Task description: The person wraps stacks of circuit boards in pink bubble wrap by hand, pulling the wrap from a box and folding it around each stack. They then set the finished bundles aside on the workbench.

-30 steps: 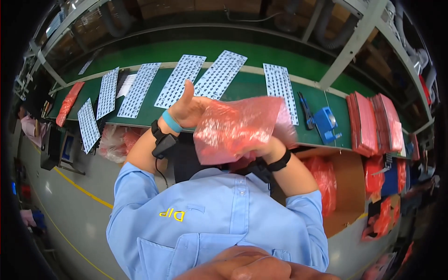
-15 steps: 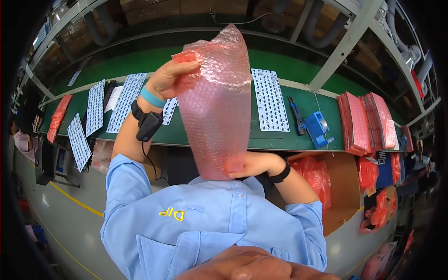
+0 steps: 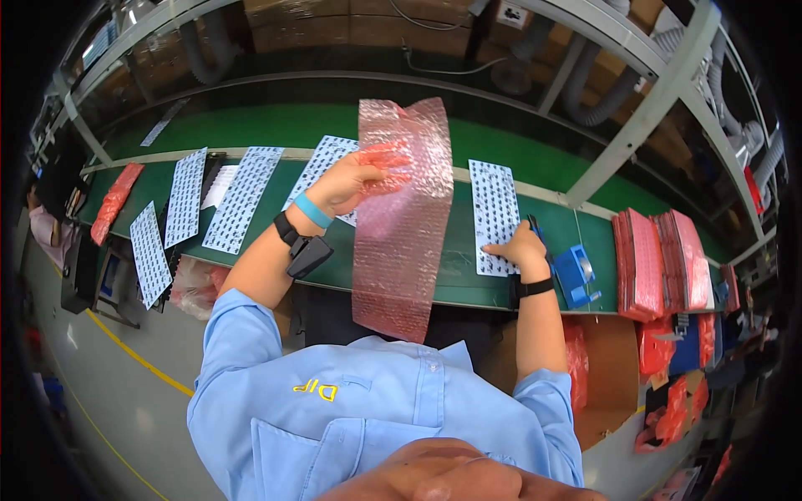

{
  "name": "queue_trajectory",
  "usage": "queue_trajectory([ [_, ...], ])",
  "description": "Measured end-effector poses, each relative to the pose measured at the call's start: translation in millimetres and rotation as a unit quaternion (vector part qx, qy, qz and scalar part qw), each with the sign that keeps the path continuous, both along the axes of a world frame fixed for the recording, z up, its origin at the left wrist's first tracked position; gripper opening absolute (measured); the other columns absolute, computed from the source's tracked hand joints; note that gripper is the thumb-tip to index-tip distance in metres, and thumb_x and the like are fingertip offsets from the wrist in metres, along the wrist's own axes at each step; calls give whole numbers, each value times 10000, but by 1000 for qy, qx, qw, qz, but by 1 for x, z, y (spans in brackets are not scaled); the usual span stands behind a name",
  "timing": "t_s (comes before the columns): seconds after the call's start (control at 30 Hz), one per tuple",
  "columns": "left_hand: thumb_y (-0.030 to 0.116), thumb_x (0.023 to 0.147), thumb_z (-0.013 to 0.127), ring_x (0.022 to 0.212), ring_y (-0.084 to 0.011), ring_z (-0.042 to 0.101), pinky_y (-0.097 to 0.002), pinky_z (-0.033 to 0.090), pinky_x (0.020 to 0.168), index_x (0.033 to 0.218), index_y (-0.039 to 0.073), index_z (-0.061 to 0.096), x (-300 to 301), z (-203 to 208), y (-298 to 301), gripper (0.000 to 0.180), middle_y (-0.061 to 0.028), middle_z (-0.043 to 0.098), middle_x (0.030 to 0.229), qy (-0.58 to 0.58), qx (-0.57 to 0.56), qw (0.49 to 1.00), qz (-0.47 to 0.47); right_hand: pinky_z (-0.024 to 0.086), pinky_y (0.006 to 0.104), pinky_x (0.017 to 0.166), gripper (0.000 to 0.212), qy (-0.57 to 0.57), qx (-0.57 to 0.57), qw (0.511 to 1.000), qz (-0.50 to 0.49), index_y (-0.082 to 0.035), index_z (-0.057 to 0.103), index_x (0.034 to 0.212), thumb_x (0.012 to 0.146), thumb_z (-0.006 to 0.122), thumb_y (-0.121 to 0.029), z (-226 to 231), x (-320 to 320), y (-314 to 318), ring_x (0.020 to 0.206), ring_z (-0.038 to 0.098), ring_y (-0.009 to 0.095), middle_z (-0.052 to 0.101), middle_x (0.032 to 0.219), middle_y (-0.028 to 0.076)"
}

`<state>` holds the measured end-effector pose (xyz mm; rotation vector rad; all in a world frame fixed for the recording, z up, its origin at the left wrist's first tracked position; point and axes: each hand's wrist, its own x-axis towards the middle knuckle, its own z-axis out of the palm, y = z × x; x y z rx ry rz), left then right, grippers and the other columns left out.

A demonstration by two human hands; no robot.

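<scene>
A long pink bubble-wrap bag [image 3: 397,259] hangs upright in front of me, its lower end above my lap. My left hand [image 3: 355,179] grips its left side near the upper part, with some fingers showing through the pink film. To the right, a white circuit board [image 3: 493,209] with rows of small dark parts lies flat on the green bench [image 3: 455,267]. My right hand [image 3: 522,249] touches its lower right part, thumb stretched over the face and fingers spread around the right edge. Pliers [image 3: 536,230] with blue handles lie beside that hand, partly hidden.
More white boards [image 3: 242,200] lie on the left, one [image 3: 326,171] partly behind the bag. A blue tape dispenser [image 3: 575,271] stands right of my hand. Stacks of pink-wrapped packs [image 3: 639,263] stand farther right. Below is a cardboard box [image 3: 610,376]; a metal frame [image 3: 643,108] rises behind.
My right hand has left the lower end of the bag and moved right to the board. My left hand has lowered, and the bag now hangs freely from it. The view has shifted slightly.
</scene>
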<state>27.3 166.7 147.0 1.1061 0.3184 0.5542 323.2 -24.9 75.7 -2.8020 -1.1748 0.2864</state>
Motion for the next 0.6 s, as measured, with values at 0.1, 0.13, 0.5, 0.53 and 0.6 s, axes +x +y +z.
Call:
queue_trajectory([
  [0.1,141,986,536,1045,-188,630,-351,527,916,1330,13,513,-7,3,7,367,-125,609,1228,-14,-60,998,-28,515,403,903,1088,-13,-17,1000,4,48,449,1251,489,891,-590,4,5,6,1113,593,353,566,1207,242],
  [0.13,132,985,534,1038,-190,633,-348,528,913,1334,16,511,-8,4,10,369,-125,611,1226,-26,-109,993,-48,513,403,910,1094,-8,-26,1000,-1,50,448,1251,482,894,-589,6,6,7,1116,591,350,564,1211,241],
  [0.5,118,979,536,931,-137,653,-291,533,863,1300,24,569,5,-1,-16,335,-93,675,1095,38,120,991,-44,451,381,942,554,-33,564,782,262,-57,594,1179,720,820,-269,94,-71,32,1077,581,333,600,1162,163],
  [0.53,126,979,542,922,-130,650,-286,532,856,1288,21,578,6,-1,-27,329,-89,680,1087,37,157,985,-62,461,369,916,484,-72,580,767,266,-59,620,1135,731,811,-245,107,-79,32,1061,587,320,625,1113,158],
  [0.6,133,978,549,914,-123,646,-280,531,849,1277,18,588,7,0,-44,323,-85,684,1080,37,195,976,-91,478,353,845,326,-107,530,791,285,-55,653,1012,755,789,-203,120,-83,33,986,608,292,655,980,140],
])
